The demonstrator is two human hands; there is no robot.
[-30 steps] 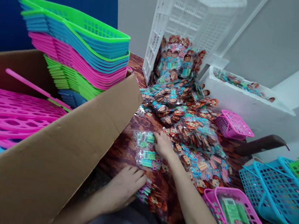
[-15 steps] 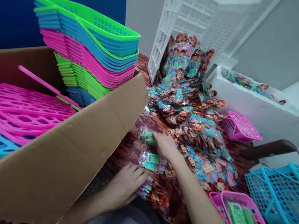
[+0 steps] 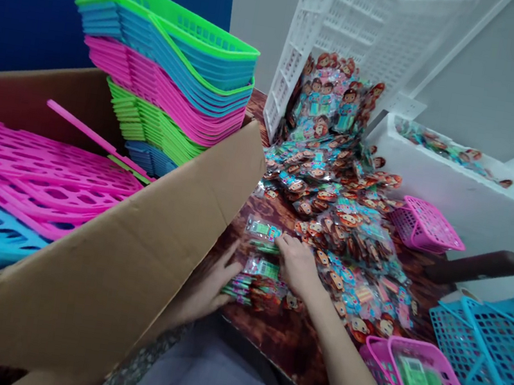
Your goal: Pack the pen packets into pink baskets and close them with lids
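Observation:
Clear plastic packets with cartoon heads and pale green sticks lie on the dark wood-patterned table (image 3: 281, 346). My left hand (image 3: 206, 285) is beside the left ends of a small stack of packets (image 3: 239, 288), thumb and fingers spread. Bent fingers of my right hand (image 3: 298, 264) close on the right end of a packet (image 3: 265, 246) just above that stack; its fingertips are partly hidden. One more packet (image 3: 259, 226) lies flat beyond them. To the right and behind spreads a large heap of similar packets (image 3: 334, 198).
At left, a cardboard box (image 3: 127, 269) holds nested coloured baskets (image 3: 167, 81). A white crate (image 3: 299, 49) stands behind the heap, beside a white foam box (image 3: 460, 172). Pink baskets (image 3: 428, 223) and blue baskets (image 3: 486, 346) stand at right; a nearer pink basket (image 3: 457, 374) contains packets.
My left hand has shifted forward and spread its fingers. The near packets are now gathered closer together, and my right hand has moved to their right ends. The view has tilted slightly.

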